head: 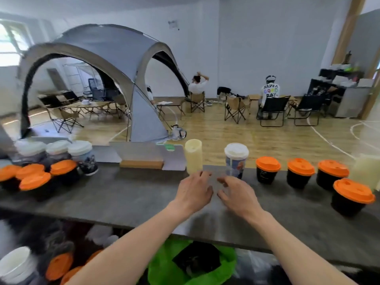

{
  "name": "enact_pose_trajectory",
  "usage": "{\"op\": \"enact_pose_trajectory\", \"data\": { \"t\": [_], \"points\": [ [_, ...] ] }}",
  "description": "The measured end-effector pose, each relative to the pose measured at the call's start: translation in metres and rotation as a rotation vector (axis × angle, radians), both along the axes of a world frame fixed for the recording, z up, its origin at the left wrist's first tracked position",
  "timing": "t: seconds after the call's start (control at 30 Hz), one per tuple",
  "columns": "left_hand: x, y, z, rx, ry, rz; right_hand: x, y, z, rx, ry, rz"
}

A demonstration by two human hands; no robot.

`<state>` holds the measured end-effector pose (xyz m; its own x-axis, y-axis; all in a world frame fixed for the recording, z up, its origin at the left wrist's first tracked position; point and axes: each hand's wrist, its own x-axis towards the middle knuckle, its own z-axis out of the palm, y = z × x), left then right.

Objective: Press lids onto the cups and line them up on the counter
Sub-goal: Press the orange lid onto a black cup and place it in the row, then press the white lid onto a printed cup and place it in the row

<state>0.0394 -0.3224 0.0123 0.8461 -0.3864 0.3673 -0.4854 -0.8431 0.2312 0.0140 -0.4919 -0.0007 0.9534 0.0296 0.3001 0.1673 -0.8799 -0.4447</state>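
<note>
A tall printed cup [235, 166] stands near the far edge of the counter [127, 194], capped with a white lid [236, 150]. To its right, three black cups [266, 176] with orange lids [268, 163] stand in a row along the same edge. A fourth sits nearer the front at the right end, out of line.

At the counter's left end is a huddle of more orange-lidded cups [35, 181], with white-lidded cups [80, 150] behind them. Just left of the printed cup stands a pale yellow stack [193, 156].

The left hand [194, 191] and right hand [236, 195] hover side by side over the counter, fingers loosely spread, holding nothing. The picture is too blurred to tell whether their fingertips touch the stack or the cup.

The counter is dark grey and matte. Below its front edge lie a green bag [164, 264] and loose orange lids. Beyond it is a hall with a lined wood floor [226, 132], a grey dome tent [107, 58] and folding chairs [271, 109], some with people sitting in them.
</note>
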Motion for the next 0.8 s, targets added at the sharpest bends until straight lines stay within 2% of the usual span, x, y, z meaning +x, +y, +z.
{"op": "enact_pose_trajectory", "data": {
  "t": [0.23,0.4,0.67,0.8],
  "points": [
    [0.005,0.202,0.0,0.038,0.002,0.175,0.039,0.192,-0.005,0.052,-0.04,0.165],
    [0.018,0.31,0.009,0.043,-0.008,0.245,0.06,0.306,-0.002,0.108,-0.051,0.254],
    [0.038,0.408,0.005,-0.004,0.003,0.357,0.096,0.398,0.001,0.082,-0.006,0.339],
    [0.057,0.443,0.01,-0.047,-0.058,0.426,0.121,0.426,0.008,0.091,-0.023,0.377]
  ]
}}
